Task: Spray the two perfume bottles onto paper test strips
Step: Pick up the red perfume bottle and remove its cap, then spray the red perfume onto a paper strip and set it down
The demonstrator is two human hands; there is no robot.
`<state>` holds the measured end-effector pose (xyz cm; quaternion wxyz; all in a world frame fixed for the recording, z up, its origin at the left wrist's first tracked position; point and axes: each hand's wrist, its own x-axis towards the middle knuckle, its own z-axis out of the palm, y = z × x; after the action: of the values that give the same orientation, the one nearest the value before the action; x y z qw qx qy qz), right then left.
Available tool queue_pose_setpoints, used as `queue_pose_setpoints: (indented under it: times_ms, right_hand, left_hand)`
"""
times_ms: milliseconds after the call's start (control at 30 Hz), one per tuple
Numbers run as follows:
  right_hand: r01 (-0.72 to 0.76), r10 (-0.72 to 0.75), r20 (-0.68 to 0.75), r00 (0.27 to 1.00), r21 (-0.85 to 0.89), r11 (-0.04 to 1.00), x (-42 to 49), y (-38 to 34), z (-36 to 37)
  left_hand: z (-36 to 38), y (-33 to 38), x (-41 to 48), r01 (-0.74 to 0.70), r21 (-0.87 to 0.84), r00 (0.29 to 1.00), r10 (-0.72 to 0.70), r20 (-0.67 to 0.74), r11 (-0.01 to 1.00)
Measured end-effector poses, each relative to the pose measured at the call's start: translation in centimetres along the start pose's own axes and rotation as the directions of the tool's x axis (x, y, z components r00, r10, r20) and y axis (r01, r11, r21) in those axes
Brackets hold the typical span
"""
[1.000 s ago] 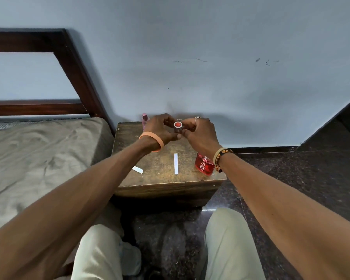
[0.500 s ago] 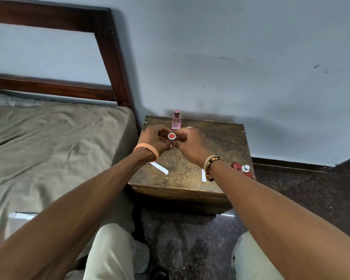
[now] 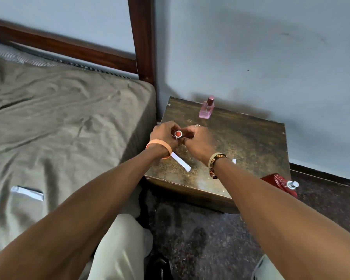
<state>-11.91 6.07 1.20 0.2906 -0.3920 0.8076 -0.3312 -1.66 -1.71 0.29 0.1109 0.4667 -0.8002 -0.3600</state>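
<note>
Worktop [image 3: 240, 142] beside the bed [image 3: 69, 118], head view: left hand [image 3: 164, 134] and right hand [image 3: 198, 142] meet above it, each grip pinching a small red-topped cap [image 3: 178, 134]. Pink perfume bottle [image 3: 207, 107] stands upright at the back edge. Red perfume bottle [image 3: 279, 181] sits at the front right corner, partly behind the right forearm. A paper strip [image 3: 180, 161] lies near the left wrist.

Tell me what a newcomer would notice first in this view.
The left hand and right hand meet over the wooden table, pinching a small red-topped cap between them. Behind them a pink perfume bottle stands upright at the table's back edge, and a red bottle with its sprayer bare sits at the near right corner, partly behind the right forearm.
</note>
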Motion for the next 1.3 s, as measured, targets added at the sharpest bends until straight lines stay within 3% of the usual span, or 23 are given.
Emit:
queue_pose_setpoints:
  times_ms: [400,833,1167,1300]
  right_hand:
    - [-0.073,0.071,0.029,0.997,0.046,0.996,2.8,1.3,3.6]
    - [-0.141,0.141,0.007,0.99,0.006,0.99,1.5,1.0,2.6]
    - [-0.206,0.209,-0.108,0.972,0.039,0.978,-2.1,3.6,-2.4]
    - [-0.233,0.246,-0.137,0.959,0.106,0.967,-3.7,5.2,-4.8]
  left_hand:
    - [0.9,-2.9,2.3,0.048,0.076,0.999,-0.049,0.016,0.996]
    - [0.6,-2.7,1.8,0.055,0.164,0.996,-0.065,0.058,0.985]
    - [-1.2,0.0,-0.6,-0.047,0.132,0.982,0.07,-0.176,0.99]
    - [-0.6,3.3,-2.2,-0.137,0.135,0.967,0.162,-0.196,0.981]
